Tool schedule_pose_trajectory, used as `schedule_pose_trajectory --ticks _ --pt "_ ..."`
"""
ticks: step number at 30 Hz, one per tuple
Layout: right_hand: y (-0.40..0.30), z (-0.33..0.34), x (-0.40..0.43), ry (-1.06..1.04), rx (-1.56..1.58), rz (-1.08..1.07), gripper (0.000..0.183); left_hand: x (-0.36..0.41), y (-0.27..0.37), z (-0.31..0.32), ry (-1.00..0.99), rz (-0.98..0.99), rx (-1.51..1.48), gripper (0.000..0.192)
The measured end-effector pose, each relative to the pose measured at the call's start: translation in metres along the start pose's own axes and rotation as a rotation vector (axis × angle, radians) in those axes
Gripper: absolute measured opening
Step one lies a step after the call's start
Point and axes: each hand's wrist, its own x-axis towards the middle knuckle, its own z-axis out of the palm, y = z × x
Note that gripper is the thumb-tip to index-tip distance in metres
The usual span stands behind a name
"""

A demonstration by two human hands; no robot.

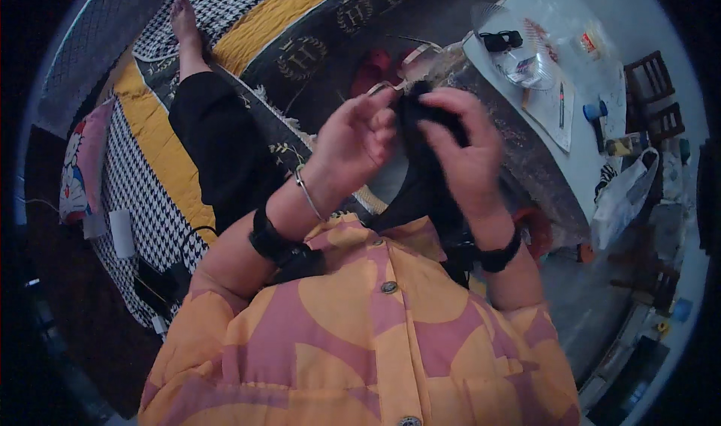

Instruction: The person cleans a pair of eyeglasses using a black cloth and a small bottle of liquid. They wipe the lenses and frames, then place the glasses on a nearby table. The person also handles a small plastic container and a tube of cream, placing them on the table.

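Observation:
My left hand (360, 136) is at the centre, palm turned up and fingers curled. Its fingertips meet a thin, pale-rimmed object (385, 87), perhaps eyeglasses, whose shape is unclear. Close by on the right, my right hand (466, 136) is blurred, its thumb and fingers bent around something dark (415, 96), possibly black cloth. That dark thing merges with the black trouser leg behind it, so its outline is hidden. Red footwear (372, 71) shows beyond the hands, on the floor.
A bed with a houndstooth and yellow quilt (163, 161) lies left, with a pink pillow (90, 161) and white roll (121, 233). The table (586, 183) at right holds sunglasses (501, 40), a clear plastic dish (543, 71), a pen (561, 105) on paper and a plastic bag (625, 200).

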Motion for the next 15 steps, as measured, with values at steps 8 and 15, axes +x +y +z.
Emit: schedule_pose_trajectory --ticks 8,15 --pt "0.016 0.021 0.02 0.021 -0.333 -0.277 0.023 -0.007 -0.019 0.013 0.045 0.032 0.27 0.03" --pt "0.015 0.037 -0.004 -0.066 -0.316 -0.39 0.021 0.004 -0.031 0.025 0.28 0.193 0.213 0.037"
